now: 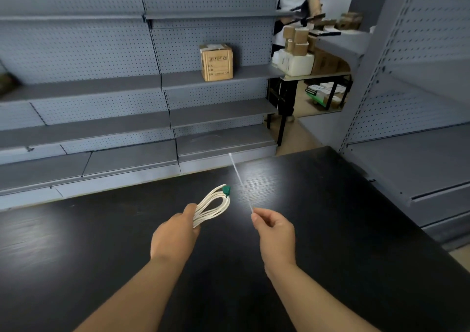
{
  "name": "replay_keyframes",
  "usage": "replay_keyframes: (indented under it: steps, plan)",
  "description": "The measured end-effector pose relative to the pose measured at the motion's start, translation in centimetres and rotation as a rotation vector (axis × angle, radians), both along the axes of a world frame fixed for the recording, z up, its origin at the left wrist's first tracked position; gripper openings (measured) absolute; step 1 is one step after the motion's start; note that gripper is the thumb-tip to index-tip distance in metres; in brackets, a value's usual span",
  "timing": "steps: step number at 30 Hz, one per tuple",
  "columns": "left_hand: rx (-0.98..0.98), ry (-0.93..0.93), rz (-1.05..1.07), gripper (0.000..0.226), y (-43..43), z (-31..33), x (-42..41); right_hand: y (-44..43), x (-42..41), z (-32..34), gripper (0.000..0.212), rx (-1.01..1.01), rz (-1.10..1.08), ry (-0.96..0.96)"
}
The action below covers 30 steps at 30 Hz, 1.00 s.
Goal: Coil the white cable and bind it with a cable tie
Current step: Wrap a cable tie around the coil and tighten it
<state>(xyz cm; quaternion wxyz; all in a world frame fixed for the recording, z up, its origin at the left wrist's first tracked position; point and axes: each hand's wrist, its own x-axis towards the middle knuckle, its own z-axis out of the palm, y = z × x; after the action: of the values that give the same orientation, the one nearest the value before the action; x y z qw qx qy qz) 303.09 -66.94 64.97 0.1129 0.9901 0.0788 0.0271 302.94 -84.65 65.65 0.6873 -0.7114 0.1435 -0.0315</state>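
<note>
One wide-angle camera sits on my head, facing forward and down over the black table [330, 230]. It is close: my forearms enter from six o'clock, my left hand [175, 235] at seven, my right hand [276, 235] at five. Grey shelving [101, 90] spans nine to twelve.

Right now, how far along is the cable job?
Coiling looks done: the left hand grips the white cable gathered in loops, its green plug at the far end. In hand: the right hand pinches one end of the cable tie, held apart from the coil. Left: wrapping the tie round the loops and cinching it; nothing binds them yet.
</note>
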Motion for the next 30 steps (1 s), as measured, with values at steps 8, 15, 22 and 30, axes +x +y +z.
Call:
replay_keyframes:
  steps: [8,15,22,30]
  plan:
    - [0.098,0.050,-0.067,0.028,-0.6,2.0,0.3,0.8,-0.7,4.8,0.023,0.013,0.412,-0.047]
    - [0.252,0.084,-0.212,0.039,-1.1,3.0,0.5,0.0,-0.4,7.6,0.029,0.006,0.627,-0.106]
    - [0.263,0.067,-0.223,0.032,-0.9,3.1,0.7,-0.3,-0.2,7.7,0.032,0.016,0.653,-0.121]
    - [0.254,0.053,-0.230,0.032,-1.1,3.3,0.6,-0.4,-0.4,7.9,0.034,-0.033,0.649,-0.141]
